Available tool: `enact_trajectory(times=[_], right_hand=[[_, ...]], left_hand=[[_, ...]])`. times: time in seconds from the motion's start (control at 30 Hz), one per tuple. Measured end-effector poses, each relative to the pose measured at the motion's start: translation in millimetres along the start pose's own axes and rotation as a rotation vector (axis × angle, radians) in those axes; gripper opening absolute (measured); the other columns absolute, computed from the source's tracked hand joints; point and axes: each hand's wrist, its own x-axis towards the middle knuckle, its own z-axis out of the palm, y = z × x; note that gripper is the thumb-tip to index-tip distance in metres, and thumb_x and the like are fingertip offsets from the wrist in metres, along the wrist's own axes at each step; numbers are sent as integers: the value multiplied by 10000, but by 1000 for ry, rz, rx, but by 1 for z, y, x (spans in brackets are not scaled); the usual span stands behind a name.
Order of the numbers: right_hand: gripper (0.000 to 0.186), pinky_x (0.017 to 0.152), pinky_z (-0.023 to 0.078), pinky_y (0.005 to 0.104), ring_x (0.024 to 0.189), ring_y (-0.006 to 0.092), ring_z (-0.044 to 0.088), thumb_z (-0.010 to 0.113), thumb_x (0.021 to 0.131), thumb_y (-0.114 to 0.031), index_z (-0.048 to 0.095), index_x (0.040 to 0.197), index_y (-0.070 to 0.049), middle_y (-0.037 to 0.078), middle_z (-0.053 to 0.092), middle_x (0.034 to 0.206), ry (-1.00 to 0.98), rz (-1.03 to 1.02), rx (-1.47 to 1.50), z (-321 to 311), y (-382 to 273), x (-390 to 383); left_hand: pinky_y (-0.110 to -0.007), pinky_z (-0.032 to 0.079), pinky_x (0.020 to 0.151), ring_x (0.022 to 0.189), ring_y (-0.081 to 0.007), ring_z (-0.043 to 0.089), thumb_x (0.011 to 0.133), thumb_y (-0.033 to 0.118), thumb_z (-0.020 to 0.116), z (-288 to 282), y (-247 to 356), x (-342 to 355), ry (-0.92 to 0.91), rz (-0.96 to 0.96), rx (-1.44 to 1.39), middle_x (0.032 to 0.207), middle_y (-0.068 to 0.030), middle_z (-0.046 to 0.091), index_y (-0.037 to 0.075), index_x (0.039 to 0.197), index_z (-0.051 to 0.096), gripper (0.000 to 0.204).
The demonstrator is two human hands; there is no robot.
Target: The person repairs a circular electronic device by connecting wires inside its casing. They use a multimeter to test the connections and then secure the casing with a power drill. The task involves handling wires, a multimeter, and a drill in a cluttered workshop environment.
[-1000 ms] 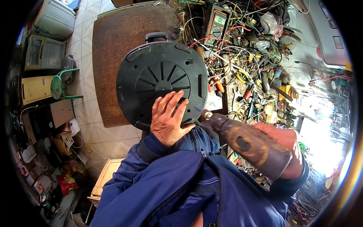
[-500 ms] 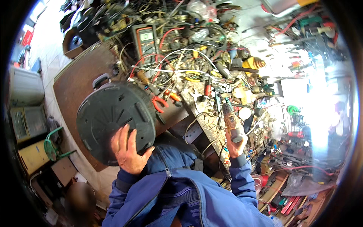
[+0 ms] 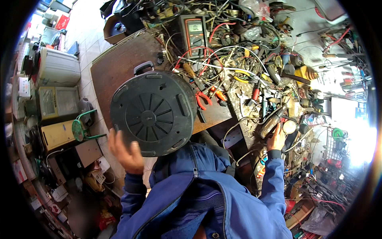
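Observation:
A round black appliance (image 3: 149, 115) rests with its ribbed underside facing me, a grey handle (image 3: 143, 67) at its far edge. My left hand (image 3: 126, 154) is by its near left rim, fingers spread, holding nothing; whether a fingertip touches the rim is unclear. On the cluttered bench to the right lies a brown and dark cylindrical power tool (image 3: 271, 125). Beside it my right hand (image 3: 276, 139) reaches in with fingers stretched along the tool, not wrapped around it. A cream round lid-like piece (image 3: 289, 127) is right by those fingertips.
Red-handled pliers (image 3: 203, 100) and an orange-handled tool (image 3: 218, 94) lie right of the appliance. A multimeter (image 3: 195, 36) stands beyond, among tangled wires. A brown tabletop (image 3: 119, 59) extends under the appliance. A green stool (image 3: 81, 129) is on the floor at left.
My left hand has come off the appliance's underside toward its left rim. My right hand has lowered the power tool onto the bench and loosened its fingers. The whole view has shifted.

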Motion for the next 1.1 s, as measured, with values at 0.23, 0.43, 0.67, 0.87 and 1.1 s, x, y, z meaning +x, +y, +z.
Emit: enact_trajectory(times=[0.23, 0.43, 0.67, 0.87, 1.1], right_hand=[[483, 989, 516, 484, 1115, 398, 644, 875, 742, -120, 703, 1177, -1, 205, 704, 1145, 72, -209, 254, -88, -80, 19], [480, 950, 573, 451, 1069, 412, 724, 814, 921, -246, 673, 1264, 58, 258, 725, 1198, -297, -508, 954, -144, -247, 26], [521, 859, 566, 485, 1031, 447, 728, 790, 952, -339, 646, 1214, 88, 315, 708, 1100, -385, -566, 1060, -164, -334, 6], [377, 698, 552, 379, 755, 237, 697, 787, 969, -278, 657, 1135, 35, 182, 717, 842, -565, -475, 1177, -162, -336, 13], [313, 641, 507, 306, 716, 116, 606, 800, 970, -241, 659, 1036, 30, 66, 687, 783, -703, -410, 1295, -152, -336, 23]], left_hand=[[-435, 543, 971, 1100, -387, 707, 961, 150, 675, 24, -111, -118, -298, -444, -185, 1190, -214, 736, 5, 1257, 697, 331], [-491, 540, 1000, 1178, -416, 678, 914, 177, 719, 111, -73, -164, -545, 58, -241, 1223, -196, 736, 76, 1248, 733, 350], [-510, 435, 1152, 1302, -383, 620, 1015, 278, 568, 158, -48, -174, -629, -105, -126, 1352, -188, 696, 75, 1349, 691, 409], [-546, 336, 1233, 1438, -395, 507, 1035, 291, 528, 173, -26, -190, -553, -69, -54, 1502, -189, 599, 80, 1449, 619, 473], [-534, 287, 1269, 1509, -367, 436, 1052, 352, 524, 194, -29, -200, -707, -80, 21, 1599, -152, 526, 116, 1532, 552, 536]])
